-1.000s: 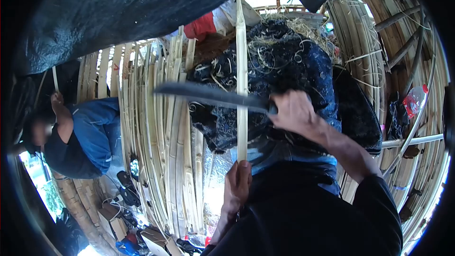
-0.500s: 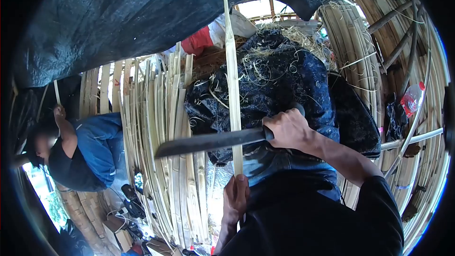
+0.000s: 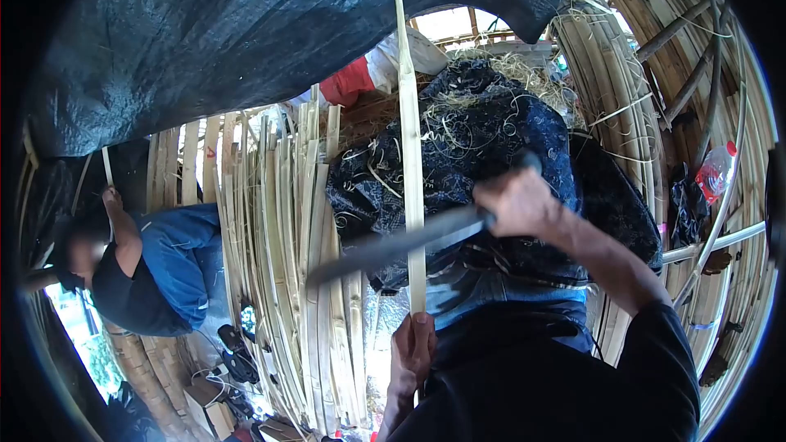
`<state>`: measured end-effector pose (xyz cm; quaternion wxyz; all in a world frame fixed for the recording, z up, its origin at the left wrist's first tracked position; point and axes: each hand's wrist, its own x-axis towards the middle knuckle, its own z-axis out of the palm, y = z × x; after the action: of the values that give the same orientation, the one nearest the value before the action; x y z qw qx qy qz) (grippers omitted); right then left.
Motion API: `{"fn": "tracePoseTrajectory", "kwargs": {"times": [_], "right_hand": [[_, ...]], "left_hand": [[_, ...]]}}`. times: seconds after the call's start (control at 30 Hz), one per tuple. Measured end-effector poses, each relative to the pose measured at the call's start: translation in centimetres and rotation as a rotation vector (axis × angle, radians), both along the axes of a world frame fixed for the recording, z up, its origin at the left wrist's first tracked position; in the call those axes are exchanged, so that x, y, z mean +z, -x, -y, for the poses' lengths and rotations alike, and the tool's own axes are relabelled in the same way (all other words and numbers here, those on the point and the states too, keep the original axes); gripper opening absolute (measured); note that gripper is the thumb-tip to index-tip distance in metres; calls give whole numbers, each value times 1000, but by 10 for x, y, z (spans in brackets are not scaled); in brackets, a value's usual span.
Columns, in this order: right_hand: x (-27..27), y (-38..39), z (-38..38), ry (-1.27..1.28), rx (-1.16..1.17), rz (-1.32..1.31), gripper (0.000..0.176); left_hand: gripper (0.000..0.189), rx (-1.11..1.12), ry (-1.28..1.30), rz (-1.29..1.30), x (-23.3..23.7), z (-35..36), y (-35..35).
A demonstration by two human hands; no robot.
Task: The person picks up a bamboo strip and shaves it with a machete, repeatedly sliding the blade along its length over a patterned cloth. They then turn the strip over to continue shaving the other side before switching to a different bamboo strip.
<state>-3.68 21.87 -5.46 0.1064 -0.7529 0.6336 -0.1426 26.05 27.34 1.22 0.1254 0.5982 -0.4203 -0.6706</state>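
Note:
My left hand is closed around the lower end of a long, pale bamboo strip, which stretches up and away past the dark cloth. My right hand grips the handle of a machete. Its long blade points left and crosses the strip above my left hand; whether the edge touches the strip cannot be told because of blur. Under the strip, a dark patterned cloth covers my lap, with thin curled shavings scattered on it.
Split bamboo strips lie on the left, and more bundles on the right. Another person sits at the far left, holding a thin strip. A dark tarp hangs overhead. A plastic bottle lies at the right.
My right hand has moved up and right with the machete, whose blade is now more slanted. The view has shifted slightly. My left hand still holds the strip's lower end.

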Motion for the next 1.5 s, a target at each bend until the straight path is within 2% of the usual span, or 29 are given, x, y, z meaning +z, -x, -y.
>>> {"fn": "tracePoseTrajectory", "kwargs": {"times": [0.03, 0.1, 0.17, 0.27, 0.3, 0.37, 0.43, 0.47, 0.5, 0.57, 0.6, 0.67, 0.77, 0.83, 0.87, 0.9, 0.97, 1.03, 1.1, 1.17, 1.2, 1.23, 1.3, 1.33, 1.37, 1.43, 1.5], "right_hand": [[-1, 12, 9, 23, -114, -58, 17], [-16, 38, 29, 156, -340, 68, 16], [1, 31, 24, 229, -278, -27, 16], [18, 10, 8, 24, -85, -20, 15], [2, 7, 1, 141, -7, 27, 14], [-2, 17, 4, 219, 118, -60, 12], [-10, 38, 14, 153, -16, -49, 15], [-10, 45, 21, 121, -211, 68, 15], [-32, 55, 28, 246, -330, 49, 16], [-13, 45, 23, 183, -330, 72, 15], [-5, 40, 20, 198, -250, 57, 14], [-1, 30, 7, 186, -85, -23, 13], [-11, 34, 4, 355, 181, -78, 15], [-19, 53, 10, 373, 53, -73, 15], [-29, 61, 15, 235, -189, -38, 13], [-38, 70, 23, 205, -407, 28, 13], [-19, 67, 22, 421, -336, -111, 13], [-5, 58, 16, 187, -301, 9, 13], [-7, 49, 2, 216, -123, -40, 16], [-15, 53, 0, 349, 119, -36, 17], [-18, 59, 3, 375, 146, -47, 17], [-23, 68, 3, 327, 52, -70, 15], [-32, 79, 12, 150, -411, 30, 14], [-29, 85, 16, 346, -370, -28, 13], [-25, 82, 14, 350, -365, -31, 13], [-13, 75, 9, 139, -342, -36, 12], [-9, 66, -1, 165, -211, -12, 12]], "left_hand": [[41, -26, 12, 48, 3, -3, -3], [41, -53, 28, 88, 6, -4, -5], [40, -33, 5, 42, 8, 1, -2], [40, -112, 116, 127, 1, 0, 2], [40, -120, 121, 120, 0, 0, 4], [42, -87, 118, 120, 0, -3, 7], [42, -97, 192, 142, -10, -9, -2], [43, -106, 264, 164, -13, -11, -5], [43, -105, 267, 163, -14, -10, -7], [44, -162, 397, 200, -14, -5, -7], [44, -120, 279, 149, -10, -3, -4], [44, -135, 236, 155, -11, -4, -5], [42, -146, 168, 120, -12, -5, -2], [41, -161, 194, 180, -12, -8, -1], [41, -162, 193, 182, -9, -8, -2], [41, -134, 175, 148, -7, -7, -3], [41, -97, 165, 109, -8, -7, -2], [41, -129, 141, 146, -16, -7, -2], [41, -144, 140, 153, -11, -4, 2], [41, -189, 248, 136, -9, -2, 6], [41, -192, 252, 133, -11, -3, 6], [40, -195, 261, 137, -14, -5, 4], [39, -200, 266, 146, -11, -6, 0], [38, -187, 226, 137, -7, -3, 1], [37, -168, 188, 125, -4, -2, 3], [37, -169, 273, 126, -19, -4, 5], [37, -193, 335, 143, -28, -7, -3]]}}
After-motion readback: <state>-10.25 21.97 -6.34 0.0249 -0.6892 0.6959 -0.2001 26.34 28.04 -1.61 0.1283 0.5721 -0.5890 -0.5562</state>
